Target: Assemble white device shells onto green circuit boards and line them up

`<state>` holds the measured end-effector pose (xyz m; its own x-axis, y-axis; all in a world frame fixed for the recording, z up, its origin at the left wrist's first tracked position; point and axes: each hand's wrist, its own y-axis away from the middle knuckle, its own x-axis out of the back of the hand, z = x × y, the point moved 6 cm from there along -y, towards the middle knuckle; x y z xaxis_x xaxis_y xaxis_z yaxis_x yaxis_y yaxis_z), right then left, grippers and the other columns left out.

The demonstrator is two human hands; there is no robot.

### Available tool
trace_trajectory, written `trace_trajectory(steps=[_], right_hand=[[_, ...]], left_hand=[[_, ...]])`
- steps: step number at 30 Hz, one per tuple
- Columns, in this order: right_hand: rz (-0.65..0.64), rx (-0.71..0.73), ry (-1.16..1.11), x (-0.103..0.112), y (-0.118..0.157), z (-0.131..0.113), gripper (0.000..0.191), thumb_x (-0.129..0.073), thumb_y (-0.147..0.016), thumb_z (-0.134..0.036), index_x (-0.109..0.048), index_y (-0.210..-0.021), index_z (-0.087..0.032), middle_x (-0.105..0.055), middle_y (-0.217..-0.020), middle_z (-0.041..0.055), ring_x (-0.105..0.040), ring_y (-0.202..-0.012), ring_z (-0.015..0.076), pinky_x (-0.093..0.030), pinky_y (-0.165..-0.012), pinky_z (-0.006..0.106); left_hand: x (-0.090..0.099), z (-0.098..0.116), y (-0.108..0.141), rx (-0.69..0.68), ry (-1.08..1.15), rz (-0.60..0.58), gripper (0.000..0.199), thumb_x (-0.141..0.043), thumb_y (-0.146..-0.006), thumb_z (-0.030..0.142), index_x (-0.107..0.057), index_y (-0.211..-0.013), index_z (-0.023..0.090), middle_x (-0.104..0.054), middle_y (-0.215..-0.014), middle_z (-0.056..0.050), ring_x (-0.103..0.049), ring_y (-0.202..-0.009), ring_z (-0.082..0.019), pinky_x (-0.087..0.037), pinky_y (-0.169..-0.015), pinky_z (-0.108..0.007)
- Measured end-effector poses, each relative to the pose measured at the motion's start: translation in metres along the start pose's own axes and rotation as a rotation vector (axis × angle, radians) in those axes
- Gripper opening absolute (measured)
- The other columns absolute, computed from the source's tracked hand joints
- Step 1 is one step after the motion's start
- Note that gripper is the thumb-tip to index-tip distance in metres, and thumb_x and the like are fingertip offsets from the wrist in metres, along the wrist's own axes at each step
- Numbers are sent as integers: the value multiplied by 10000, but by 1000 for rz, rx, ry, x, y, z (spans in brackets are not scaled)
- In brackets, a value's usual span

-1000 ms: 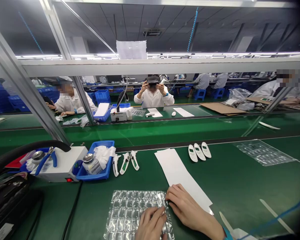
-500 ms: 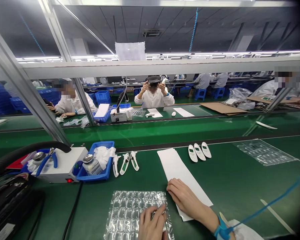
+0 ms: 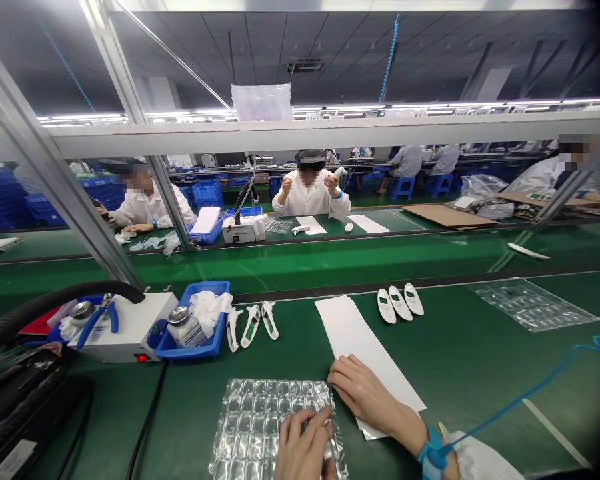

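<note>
A clear plastic sheet of bubble-like pockets (image 3: 250, 427) lies on the green bench in front of me. My left hand (image 3: 306, 440) rests on its right part, fingers bent and apart, with no object showing in them. Just right of the sheet, my right hand (image 3: 363, 393) lies palm down, fingers stretched out side by side, over the left edge of some long white paper sheets (image 3: 365, 340). A blue wrist strap (image 3: 433, 450) with a coiled cord circles my right wrist. Beyond the paper stand three white oval shells (image 3: 400, 304), each with a small window.
Left of the paper lie three white handle-shaped housings (image 3: 251, 327), two showing green boards. A blue bin (image 3: 193, 353) holds a bottle and white cloth. Blue-handled pliers (image 3: 97, 323) lie on a white box (image 3: 125, 340). Another clear sheet (image 3: 535, 307) is at right. A person (image 3: 310, 193) sits opposite.
My right hand has shifted slightly left along the paper's edge. My left hand stays on the plastic sheet. The person opposite has lowered their hands from their headgear.
</note>
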<state>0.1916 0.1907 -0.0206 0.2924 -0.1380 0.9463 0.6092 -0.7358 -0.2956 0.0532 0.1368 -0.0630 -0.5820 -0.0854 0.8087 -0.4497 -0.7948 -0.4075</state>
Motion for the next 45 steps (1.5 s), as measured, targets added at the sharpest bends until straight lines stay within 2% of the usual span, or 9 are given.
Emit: trace_trajectory(steps=[6,12,23,28,32,34,37,41,45], right_hand=[[-11,8,-27,7,-8,-3,233,-344,-935,-69,-546,-883,-173,-576,-847,55,-473,-733,189,-321,-668,326],[-127,-78,-115,9,-17,3,199,-387,-917,-88,-537,-846,-198,-592,-835,24,-495,-692,163,-299,-631,295],[-147,-239,-302,8,-21,13,136,-478,-806,-89,-520,-771,-213,-578,-772,-16,-484,-663,146,-310,-632,261],[-144,-297,-385,6,-23,17,134,-498,-757,-78,-532,-739,-206,-589,-745,-22,-519,-690,145,-341,-628,238],[-136,-334,-447,6,-21,18,134,-491,-759,-77,-539,-738,-200,-593,-744,-18,-536,-696,145,-371,-636,236],[-130,-347,-475,7,-19,18,131,-487,-774,-85,-546,-753,-200,-599,-751,-15,-541,-714,152,-386,-651,243],[-120,-363,-517,8,-15,17,123,-485,-799,-103,-556,-775,-201,-612,-775,-9,-542,-753,163,-406,-692,259],[-109,-375,-569,6,-13,17,131,-483,-803,-103,-564,-771,-201,-618,-781,-7,-538,-758,164,-422,-706,265],[-91,-399,-587,3,-13,19,156,-478,-751,-62,-556,-745,-197,-610,-753,-12,-532,-738,164,-421,-699,273]], left_hand=[[-2,5,2,-76,-89,57,405,-536,-586,44,-573,-932,252,-627,-1295,76,-584,-1003,-255,-416,-875,-403],[-1,12,-2,-66,-122,154,357,-543,-583,71,-581,-881,263,-682,-1196,110,-588,-933,-224,-405,-861,-394],[-11,9,-2,-131,-89,-32,480,-557,-674,192,-565,-1149,263,-652,-1254,42,-567,-981,-252,-342,-894,-459],[-7,15,-4,-4,-60,-10,516,-548,-596,131,-602,-1089,275,-647,-1265,24,-563,-1000,-268,-324,-925,-495],[-5,14,-2,106,-74,-41,543,-568,-545,81,-624,-1041,295,-465,-1447,-92,-528,-1078,-333,-352,-888,-542],[-1,12,-1,141,-36,-38,517,-580,-578,73,-624,-1032,315,-419,-1471,-99,-519,-1093,-337,-354,-893,-547],[9,10,-5,190,93,-17,406,-581,-706,122,-602,-1058,323,-517,-1355,-77,-528,-1077,-304,-366,-918,-505],[20,11,-29,319,167,-70,104,-471,-866,201,-559,-917,220,-598,-973,-62,-568,-895,-237,-416,-803,-383],[18,8,-55,458,38,-124,127,-504,-873,288,-526,-782,203,-606,-808,-27,-607,-798,-240,-395,-780,-385]])
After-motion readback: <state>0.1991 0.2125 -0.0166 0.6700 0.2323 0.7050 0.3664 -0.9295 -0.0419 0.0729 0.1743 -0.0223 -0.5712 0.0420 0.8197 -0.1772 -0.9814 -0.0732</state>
